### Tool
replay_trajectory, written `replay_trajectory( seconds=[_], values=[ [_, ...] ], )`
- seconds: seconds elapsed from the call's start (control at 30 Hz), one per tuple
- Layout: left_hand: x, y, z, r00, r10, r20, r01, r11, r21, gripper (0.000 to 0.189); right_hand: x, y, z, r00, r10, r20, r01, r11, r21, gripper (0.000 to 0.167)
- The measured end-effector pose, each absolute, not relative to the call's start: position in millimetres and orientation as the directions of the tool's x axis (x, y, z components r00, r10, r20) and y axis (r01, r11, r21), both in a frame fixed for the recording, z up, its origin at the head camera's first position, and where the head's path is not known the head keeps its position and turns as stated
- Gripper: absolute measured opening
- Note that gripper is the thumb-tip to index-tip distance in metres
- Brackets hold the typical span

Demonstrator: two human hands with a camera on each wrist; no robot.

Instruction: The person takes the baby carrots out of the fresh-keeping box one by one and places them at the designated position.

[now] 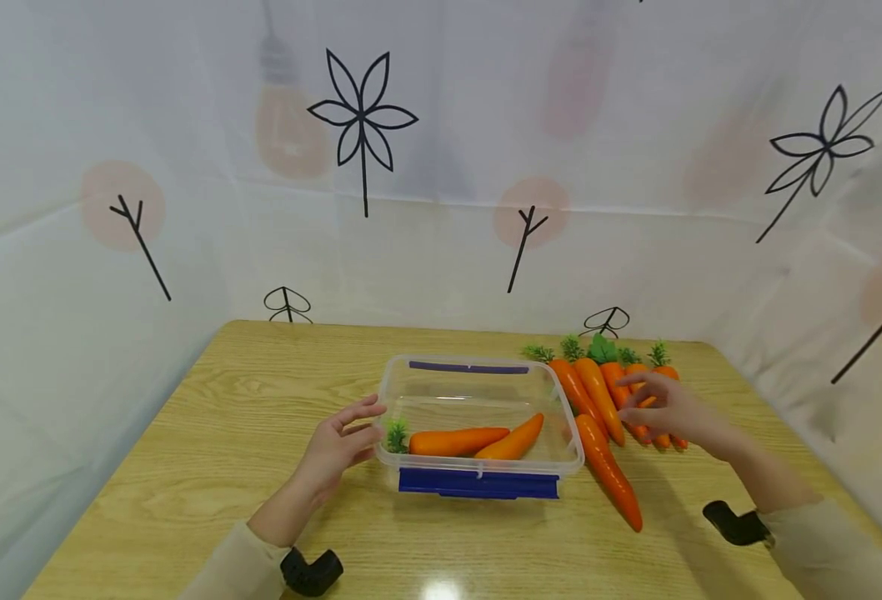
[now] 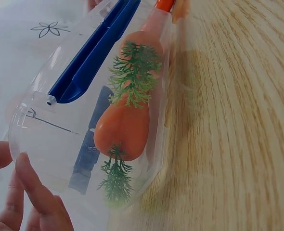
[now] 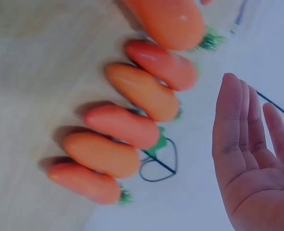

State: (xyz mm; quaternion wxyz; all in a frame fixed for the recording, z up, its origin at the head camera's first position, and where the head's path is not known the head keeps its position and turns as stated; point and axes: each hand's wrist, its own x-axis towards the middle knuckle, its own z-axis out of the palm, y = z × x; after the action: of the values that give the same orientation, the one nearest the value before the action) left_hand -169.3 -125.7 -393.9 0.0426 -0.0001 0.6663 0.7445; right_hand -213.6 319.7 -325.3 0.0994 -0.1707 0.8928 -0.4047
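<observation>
My left hand (image 1: 339, 450) holds the left rim of a clear plastic food container (image 1: 478, 482) with blue clips. In the left wrist view its thumb and fingertips meet at the rim. Two glossy carrots (image 1: 459, 442) with green tops lie inside the container, along its near side. My right hand (image 1: 666, 408) hovers over a row of carrots (image 1: 598, 400) to the right. Its fingers are loosely extended, and in the right wrist view nothing lies in the palm. A redder carrot (image 1: 609, 475) rests on the table beside the container's right wall, its tip pointing toward me.
The wooden table (image 1: 208, 467) has light yellowish grain. A white cloth (image 1: 441, 275) printed with flowers and twigs hangs behind it and at both sides. The row of carrots, leafy tops pointing away, reaches near the table's back right corner.
</observation>
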Motion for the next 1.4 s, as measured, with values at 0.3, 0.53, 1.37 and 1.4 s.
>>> replay_trajectory(
  seconds=[0.3,0.53,1.37,1.4],
  values=[
    [-169.9,-127.3,-396.0,-0.996,0.057,-0.061,-0.066,-0.087,0.994,0.035,-220.7,308.4,-304.6,-0.907,-0.422,-0.016,-0.266,0.6,-0.755,0.053],
    [-169.3,-127.5,-395.9,-0.996,0.061,-0.061,-0.066,-0.09,0.994,0.036,-228.3,298.5,-296.7,-0.902,-0.431,-0.014,-0.264,0.578,-0.772,0.053],
    [-169.6,-125.4,-393.2,-0.997,0.051,-0.057,-0.061,-0.097,0.993,0.036,-251.3,242.4,-266.9,-0.848,-0.529,-0.036,-0.34,0.595,-0.728,0.046],
    [-169.8,-125.3,-393.3,-0.997,0.05,-0.056,-0.061,-0.095,0.994,0.035,-252.4,239.5,-267.4,-0.846,-0.531,-0.039,-0.341,0.596,-0.727,0.046]
  ],
)
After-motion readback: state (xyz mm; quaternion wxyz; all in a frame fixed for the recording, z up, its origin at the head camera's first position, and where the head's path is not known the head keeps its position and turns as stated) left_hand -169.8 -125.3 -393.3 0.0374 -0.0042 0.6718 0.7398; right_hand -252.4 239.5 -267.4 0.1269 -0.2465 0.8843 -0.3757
